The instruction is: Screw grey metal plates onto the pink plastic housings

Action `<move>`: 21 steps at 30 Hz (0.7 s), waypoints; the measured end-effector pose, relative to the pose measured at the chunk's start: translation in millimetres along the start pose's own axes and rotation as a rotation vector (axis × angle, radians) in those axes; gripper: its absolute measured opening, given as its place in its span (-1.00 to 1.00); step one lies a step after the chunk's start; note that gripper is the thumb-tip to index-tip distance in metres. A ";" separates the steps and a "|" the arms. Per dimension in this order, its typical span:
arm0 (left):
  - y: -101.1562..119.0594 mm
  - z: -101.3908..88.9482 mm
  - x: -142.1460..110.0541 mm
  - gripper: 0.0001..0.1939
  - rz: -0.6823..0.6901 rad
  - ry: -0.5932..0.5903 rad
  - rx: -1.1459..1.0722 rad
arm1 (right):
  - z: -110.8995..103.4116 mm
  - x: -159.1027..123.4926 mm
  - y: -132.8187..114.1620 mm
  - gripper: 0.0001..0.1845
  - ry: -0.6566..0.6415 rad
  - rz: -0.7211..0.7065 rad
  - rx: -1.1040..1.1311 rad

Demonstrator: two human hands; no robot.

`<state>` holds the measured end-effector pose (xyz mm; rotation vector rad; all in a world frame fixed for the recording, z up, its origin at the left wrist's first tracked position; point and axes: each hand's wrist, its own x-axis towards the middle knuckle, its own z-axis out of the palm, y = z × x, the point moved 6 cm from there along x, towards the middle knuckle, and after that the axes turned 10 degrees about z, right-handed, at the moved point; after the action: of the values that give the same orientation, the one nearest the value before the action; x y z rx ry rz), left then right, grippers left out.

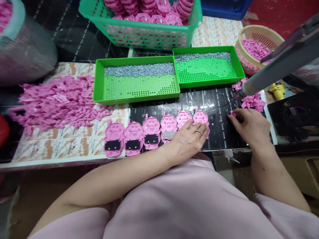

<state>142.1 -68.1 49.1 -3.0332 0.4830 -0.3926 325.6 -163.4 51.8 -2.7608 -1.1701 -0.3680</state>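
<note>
A row of pink toy casings [151, 124] shaped like walkie-talkies lies along the near side of the black table. Several have dark rectangular covers [133, 144] on their lower half; one cover [169, 135] looks grey. My left hand [190, 139], with a ring, rests flat over the two rightmost casings [200, 117], fingers extended and hiding their lower parts. Farther right, my right hand [253, 127] pinches a small pink plastic part [233, 113] between thumb and fingertips. Just above it a grey powered screwdriver [251, 84] slants down, its thin bit pointing left.
Two green trays [136, 98] of small screws [139, 69] stand behind the row. Pink parts [59, 99] are heaped at left, with more small pink pieces [253, 102] by the screwdriver. Behind are a green basket [152, 35] of casings and a cream basket [240, 43].
</note>
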 end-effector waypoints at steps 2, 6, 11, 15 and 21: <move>0.5 0.8 0.1 -0.67 -0.005 -0.002 -0.007 | -1.9 -2.9 -2.7 -0.77 -0.041 -0.066 0.130; 0.8 1.3 -0.5 -0.69 -0.011 0.018 -0.016 | -14.7 -6.4 -25.5 -0.85 -0.087 -0.183 0.499; 0.5 0.1 -0.8 -0.67 -0.015 0.043 -0.001 | -15.9 3.8 -79.0 -0.87 -0.047 -0.397 0.582; 0.7 2.8 -0.8 -0.68 -0.025 0.052 -0.005 | 0.4 16.8 -99.6 -0.84 -0.058 -0.509 0.526; 0.7 4.4 -2.1 -0.67 -0.031 0.078 -0.020 | 2.4 11.6 -105.4 -0.80 -0.025 -0.654 0.313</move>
<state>141.1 -68.1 44.3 -3.0571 0.4467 -0.5128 257.9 -81.8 54.3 -2.0698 -1.9295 -0.1789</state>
